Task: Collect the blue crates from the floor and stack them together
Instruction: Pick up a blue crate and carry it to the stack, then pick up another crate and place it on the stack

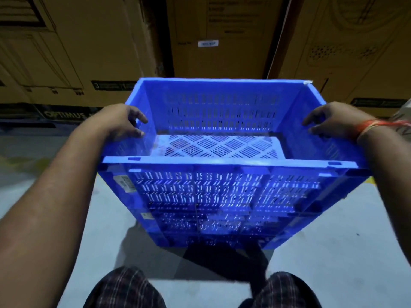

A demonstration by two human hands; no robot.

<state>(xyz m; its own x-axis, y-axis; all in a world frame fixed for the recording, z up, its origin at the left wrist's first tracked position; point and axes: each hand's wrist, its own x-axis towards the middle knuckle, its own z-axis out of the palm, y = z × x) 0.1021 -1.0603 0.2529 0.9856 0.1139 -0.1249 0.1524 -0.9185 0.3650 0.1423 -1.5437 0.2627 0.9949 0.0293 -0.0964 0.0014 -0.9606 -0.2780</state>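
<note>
A large blue slotted crate (222, 107) fills the middle of the view, its open top toward me. It sits on top of other blue crates (211, 225) whose slotted fronts show below it, forming a stack on the floor. My left hand (121, 123) grips the top crate's left rim, fingers curled over the edge. My right hand (329, 122), with a red-orange thread at the wrist, grips the right rim the same way. The crate's inside holds nothing I can see; its perforated bottom shows pale.
Tall brown cardboard boxes (89, 52) stand in a row right behind the stack. The grey concrete floor (44, 152) spreads to the left and right. My legs in checked trousers (124, 287) are at the bottom edge, close to the stack.
</note>
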